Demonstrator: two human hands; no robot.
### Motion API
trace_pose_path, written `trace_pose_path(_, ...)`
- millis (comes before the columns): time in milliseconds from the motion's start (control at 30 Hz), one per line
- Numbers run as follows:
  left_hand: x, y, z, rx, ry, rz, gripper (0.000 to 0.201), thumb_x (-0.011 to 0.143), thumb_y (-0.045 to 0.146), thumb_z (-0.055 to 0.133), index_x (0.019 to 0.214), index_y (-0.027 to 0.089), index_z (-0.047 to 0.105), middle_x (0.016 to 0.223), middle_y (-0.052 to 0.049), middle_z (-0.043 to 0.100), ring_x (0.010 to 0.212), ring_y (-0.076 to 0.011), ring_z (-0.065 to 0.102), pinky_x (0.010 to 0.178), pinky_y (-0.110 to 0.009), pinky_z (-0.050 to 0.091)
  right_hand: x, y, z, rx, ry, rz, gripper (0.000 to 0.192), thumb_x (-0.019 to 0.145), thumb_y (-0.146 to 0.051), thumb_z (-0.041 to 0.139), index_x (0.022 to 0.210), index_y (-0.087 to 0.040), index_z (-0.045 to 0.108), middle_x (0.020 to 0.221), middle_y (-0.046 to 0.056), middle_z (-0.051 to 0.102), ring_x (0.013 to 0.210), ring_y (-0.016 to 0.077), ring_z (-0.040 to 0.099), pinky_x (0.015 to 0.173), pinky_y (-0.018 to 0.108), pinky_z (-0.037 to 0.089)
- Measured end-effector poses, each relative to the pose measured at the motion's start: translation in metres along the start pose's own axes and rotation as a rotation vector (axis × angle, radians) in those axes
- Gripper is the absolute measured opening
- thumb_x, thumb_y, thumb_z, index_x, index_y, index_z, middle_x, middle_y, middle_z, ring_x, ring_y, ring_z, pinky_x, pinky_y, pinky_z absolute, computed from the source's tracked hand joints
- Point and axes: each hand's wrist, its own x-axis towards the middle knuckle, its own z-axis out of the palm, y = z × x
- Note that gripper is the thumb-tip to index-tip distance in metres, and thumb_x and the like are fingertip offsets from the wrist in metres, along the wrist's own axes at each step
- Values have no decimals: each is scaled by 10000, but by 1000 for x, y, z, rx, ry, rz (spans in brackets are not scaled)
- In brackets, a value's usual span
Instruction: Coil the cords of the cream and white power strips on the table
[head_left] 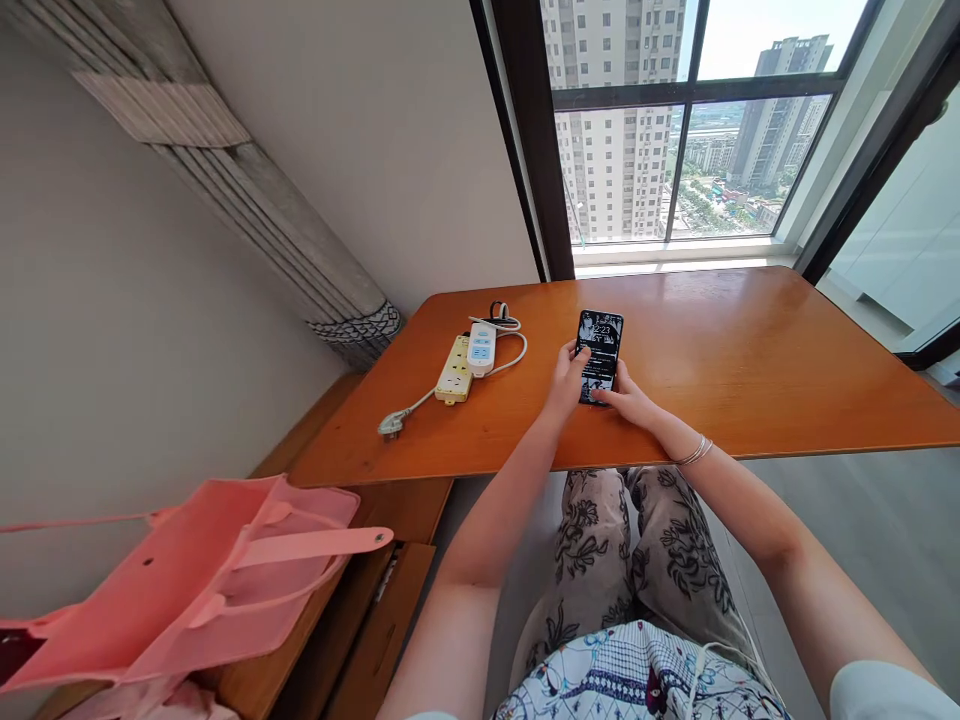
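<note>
A smartphone point(600, 352) with its screen lit, showing a clock and a dark picture, is held upright over the wooden table point(720, 380). My left hand point(568, 375) is closed round its left edge, the thumb lying over the screen. On the other side, my right hand point(630, 397) grips the lower right edge, its thumb across the bottom of the screen. The fingers behind the phone are hidden.
Left of the phone lie a yellowish power strip point(454, 372) and a white one point(481, 348), with a looped cable and a plug point(391, 424). A pink bag point(195, 590) stands at lower left on a wooden cabinet point(397, 620). A window point(690, 120) is behind the table.
</note>
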Motion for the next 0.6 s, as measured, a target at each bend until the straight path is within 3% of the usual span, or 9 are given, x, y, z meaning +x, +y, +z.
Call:
trace_pose_path(167,-6,9,-3,-242,-137,-98,437,864,445,540,1200,173,604,1132,-64,712,1145,-240,637,979,-356,490,4,3,-7,-161,159,-73,465,736,-271,669,1145,-243,450,1121,37,640,1090,217,599,1001,375,494)
trace_pose_path(400,-12,5,-6,-200,-132,-87,458,845,390,535,1256,192,579,1203,-56,695,1151,-237,627,1010,-372,468,3,0,-9,-269,252,-87,295,859,-399,555,1104,-238,530,1066,36,657,1035,227,584,977,380,474)
trace_pose_path(600,-14,-5,-6,-197,-174,-83,592,775,288,530,1363,225,525,1106,-30,721,1100,-244,650,990,-394,479,3,-1,-11,-238,285,-83,411,921,-569,415,1122,-234,546,1087,55,655,1048,237,584,933,347,495)
